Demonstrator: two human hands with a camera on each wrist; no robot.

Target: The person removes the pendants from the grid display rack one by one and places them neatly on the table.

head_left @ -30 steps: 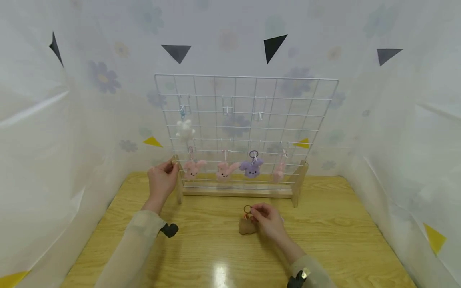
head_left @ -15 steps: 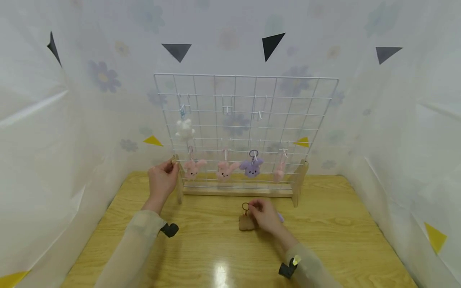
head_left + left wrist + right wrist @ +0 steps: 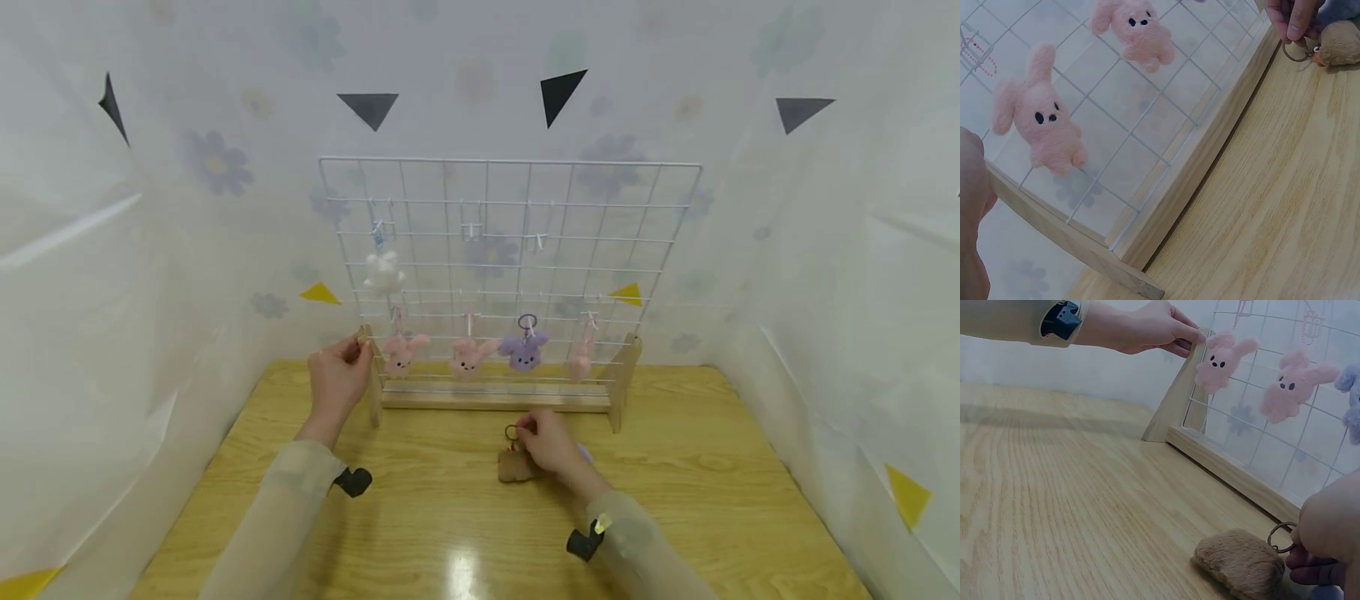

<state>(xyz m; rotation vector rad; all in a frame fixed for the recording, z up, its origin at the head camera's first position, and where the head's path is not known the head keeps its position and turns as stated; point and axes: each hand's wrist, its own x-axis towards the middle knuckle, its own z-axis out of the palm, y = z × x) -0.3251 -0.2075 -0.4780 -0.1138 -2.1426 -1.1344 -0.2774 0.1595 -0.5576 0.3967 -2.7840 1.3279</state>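
Note:
My left hand [image 3: 341, 375] pinches the top of the wooden side post [image 3: 372, 383] of a white wire grid rack [image 3: 555, 202]. In front of the rack, my right hand [image 3: 552, 442] pinches the metal ring [image 3: 1280, 537] of a brown plush keychain [image 3: 1241, 562]. The plush is low at the table, its face mostly hidden; a bit of orange shows near the ring in the left wrist view. Part of a purple fluffy thing [image 3: 584, 453] peeks out behind my right hand. Along the grid's lower hooks hang pink bunny plushes [image 3: 1047, 122] and a purple one [image 3: 525, 351].
A white plush [image 3: 385, 273] hangs on the upper left hook. Two upper hooks, one in the middle [image 3: 471, 232] and one to its right [image 3: 536, 242], carry nothing. The wooden base bar [image 3: 495, 400] runs along the table [image 3: 420, 517]. White flowered sheeting [image 3: 480, 75] encloses the sides and back.
My right hand has shifted slightly forward and left, its forearm swinging left, and the ring has moved a little with it. My left hand has stayed on the post.

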